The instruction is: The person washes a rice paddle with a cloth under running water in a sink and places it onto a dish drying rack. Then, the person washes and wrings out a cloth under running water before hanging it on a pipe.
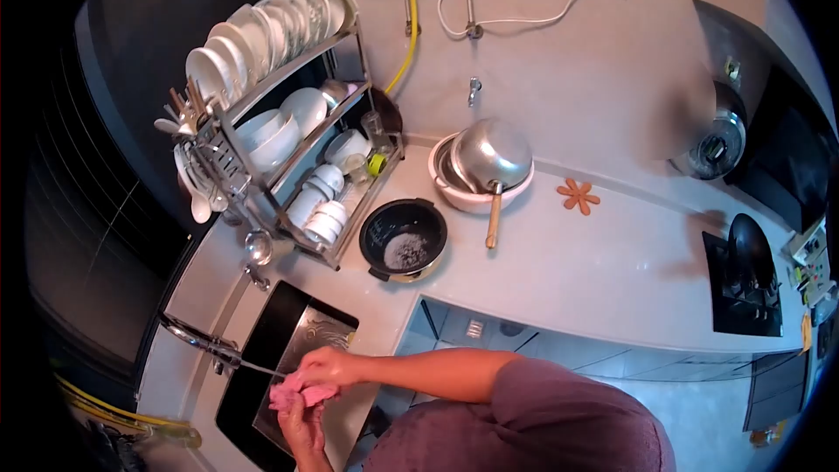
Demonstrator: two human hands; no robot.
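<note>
A bunched pink cloth [301, 392] is held over the sink [281, 332] in both hands. My right hand [325, 369] grips it from above, fingers wrapped into the folds. Below, my left hand [300, 424] closes round its lower side, partly covered by the cloth. From the chrome faucet [205, 343] a thin stream of water runs towards the cloth and my right hand. Part of the sink's basin is hidden behind my hands and forearm.
A black inner pot [403, 240] with pale contents stands beside the sink. Behind it rises a dish rack [288, 175] of plates and bowls. A metal pan [491, 156] rests in a pink basin [476, 203]. A brown flower-shaped trivet [578, 196] and a stove [743, 284] are further right.
</note>
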